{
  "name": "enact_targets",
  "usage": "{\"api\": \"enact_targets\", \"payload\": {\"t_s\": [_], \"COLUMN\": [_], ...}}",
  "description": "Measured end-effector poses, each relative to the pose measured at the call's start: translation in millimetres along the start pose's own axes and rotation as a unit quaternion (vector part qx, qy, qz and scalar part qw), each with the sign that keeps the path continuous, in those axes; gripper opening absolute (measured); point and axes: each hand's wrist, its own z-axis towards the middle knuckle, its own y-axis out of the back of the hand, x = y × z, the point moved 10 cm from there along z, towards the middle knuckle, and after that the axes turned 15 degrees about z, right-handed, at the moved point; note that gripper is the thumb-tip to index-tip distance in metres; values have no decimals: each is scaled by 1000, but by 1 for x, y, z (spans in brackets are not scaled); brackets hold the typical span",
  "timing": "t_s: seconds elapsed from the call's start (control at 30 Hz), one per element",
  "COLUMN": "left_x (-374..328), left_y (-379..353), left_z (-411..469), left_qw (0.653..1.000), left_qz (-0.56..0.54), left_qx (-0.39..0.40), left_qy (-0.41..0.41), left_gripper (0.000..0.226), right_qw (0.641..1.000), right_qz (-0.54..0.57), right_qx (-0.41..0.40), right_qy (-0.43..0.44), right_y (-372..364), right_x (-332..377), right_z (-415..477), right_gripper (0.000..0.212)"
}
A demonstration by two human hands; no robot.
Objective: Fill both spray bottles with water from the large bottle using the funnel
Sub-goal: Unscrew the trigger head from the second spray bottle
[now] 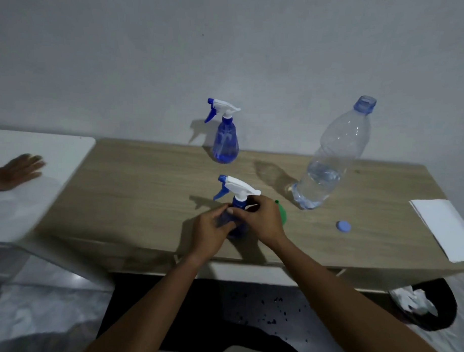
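Note:
A blue spray bottle [238, 202] with a white trigger head stands near the table's front edge. My left hand [210, 230] wraps around its body and my right hand [261, 219] grips its neck under the head. A second blue spray bottle [225, 141] stands upright at the back of the table, head on. The large clear bottle [329, 158] stands uncapped to the right, with water in its lower part. Its blue cap [343, 227] lies on the table. The green funnel [283, 213] lies just behind my right hand, mostly hidden.
The wooden table [146, 194] backs onto a grey wall. White paper [445, 225] lies at its right edge. A white surface [41, 169] adjoins on the left, with another person's hand [20, 168] resting on it. A dark bin with crumpled paper [421, 303] sits on the floor at right.

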Motion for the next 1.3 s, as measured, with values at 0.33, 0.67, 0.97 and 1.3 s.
{"api": "enact_targets", "payload": {"t_s": [0.33,0.67,0.97,1.3], "left_x": [21,24,25,15], "left_y": [0,1,3,5], "left_z": [-9,-7,-4,-2], "left_qw": [1000,999,998,992], "left_qz": [-3,31,50,78], "left_qx": [13,12,23,93], "left_qy": [13,11,8,22], "left_gripper": [52,54,52,51], "right_qw": [996,994,996,989], "right_qz": [83,99,64,11], "right_qx": [12,30,41,144], "right_qy": [33,27,46,34], "right_y": [-1,-8,-10,-11], "right_x": [6,3,5,12], "right_z": [-15,-13,-13,-2], "right_gripper": [41,39,33,40]}}
